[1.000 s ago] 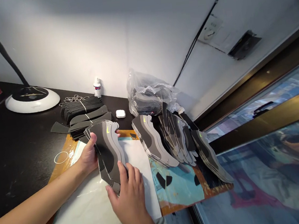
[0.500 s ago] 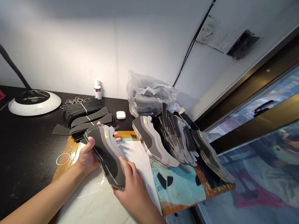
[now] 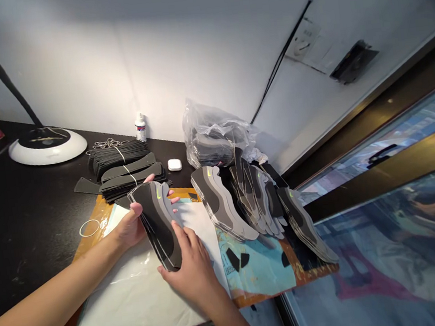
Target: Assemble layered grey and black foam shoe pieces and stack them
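Note:
My two hands hold a thick stack of layered grey and black shoe-upper pieces (image 3: 159, 227), each with a small yellow-green swoosh logo. My left hand (image 3: 128, 228) grips the stack's left edge, with fingertips showing past its far side. My right hand (image 3: 193, 276) cups the lower end, fingers against the right edge. Several similar stacks lie fanned out to the right: one (image 3: 221, 209) close to my right hand, a leaning group (image 3: 255, 198) beyond it, and another (image 3: 305, 226) further right.
The stacks rest on a paint-stained board (image 3: 257, 276) partly covered by a white sheet (image 3: 131, 303). Behind are banded black strips (image 3: 120, 158), a plastic bag of pieces (image 3: 214, 137), a white bottle (image 3: 141, 128), a small white case (image 3: 174, 165) and a lamp base (image 3: 48, 148).
The held stack has turned in my hands and shifted slightly right. My right hand has moved to its lower end. The stacks on the board stay in place.

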The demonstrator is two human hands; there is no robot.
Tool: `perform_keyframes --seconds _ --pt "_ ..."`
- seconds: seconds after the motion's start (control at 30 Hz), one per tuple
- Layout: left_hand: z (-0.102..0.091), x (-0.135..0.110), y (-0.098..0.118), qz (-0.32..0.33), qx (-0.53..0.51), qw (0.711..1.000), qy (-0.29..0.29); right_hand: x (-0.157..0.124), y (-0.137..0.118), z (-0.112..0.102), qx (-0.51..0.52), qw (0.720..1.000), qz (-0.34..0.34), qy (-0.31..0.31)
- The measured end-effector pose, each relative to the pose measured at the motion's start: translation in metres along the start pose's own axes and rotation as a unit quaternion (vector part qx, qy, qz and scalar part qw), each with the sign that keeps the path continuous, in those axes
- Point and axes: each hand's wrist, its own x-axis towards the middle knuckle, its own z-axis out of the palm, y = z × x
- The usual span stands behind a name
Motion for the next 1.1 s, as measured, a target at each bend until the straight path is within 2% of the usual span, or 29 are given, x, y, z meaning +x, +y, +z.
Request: perform_keyframes --seconds 0.17,0.27,0.33,0.4,0.43,0.47,0.5,0.57,0.6,0.67,0.7,0.8,0.87,0.97,1.1 --pt "0.004 -0.001 -0.001 -0.031 0.021 0.998 0.050 0.001 0.002 0.006 -0.020 1.000 -0.006 -0.001" --pt "0.011 -0.001 0.000 -0.059 0.041 0.991 0.115 -0.002 -0.001 0.007 -0.027 0.999 -0.018 0.014" --pt "0.016 0.000 0.001 -0.065 0.066 0.981 0.173 -0.005 -0.003 -0.004 -0.043 0.997 -0.061 0.016" --pt "0.020 0.003 0.004 -0.070 0.066 0.968 0.231 -0.007 0.002 -0.032 -0.051 0.991 -0.116 0.040" --pt "0.023 0.004 0.006 -0.079 0.059 0.963 0.252 -0.007 0.008 -0.051 -0.045 0.988 -0.132 0.071" --pt "0.024 0.005 0.008 -0.090 0.053 0.958 0.268 -0.006 0.018 -0.073 -0.034 0.984 -0.116 0.127" --pt "0.026 0.007 0.009 -0.099 0.049 0.954 0.279 -0.004 0.031 -0.097 -0.033 0.978 -0.083 0.187" --pt "0.026 0.010 0.009 -0.105 0.055 0.950 0.289 0.006 0.064 -0.140 -0.061 0.953 0.026 0.296" --pt "0.026 0.011 0.009 -0.099 0.063 0.949 0.293 0.013 0.082 -0.156 -0.077 0.943 0.097 0.310" --pt "0.023 0.012 0.008 -0.086 0.083 0.948 0.296 0.028 0.115 -0.175 -0.097 0.937 0.219 0.255" --pt "0.021 0.011 0.008 -0.087 0.091 0.948 0.293 0.035 0.128 -0.178 -0.112 0.937 0.251 0.217" --pt "0.018 0.009 0.011 -0.108 0.098 0.951 0.272 0.049 0.152 -0.171 -0.152 0.943 0.258 0.147" --pt "0.018 0.007 0.014 -0.106 0.094 0.956 0.257 0.051 0.162 -0.165 -0.119 0.949 0.260 0.130" --pt "0.021 0.004 0.017 -0.088 0.080 0.962 0.244 0.052 0.176 -0.167 -0.036 0.949 0.291 0.115" --pt "0.026 0.005 0.015 -0.075 0.048 0.965 0.247 0.054 0.194 -0.178 0.052 0.945 0.291 0.141"
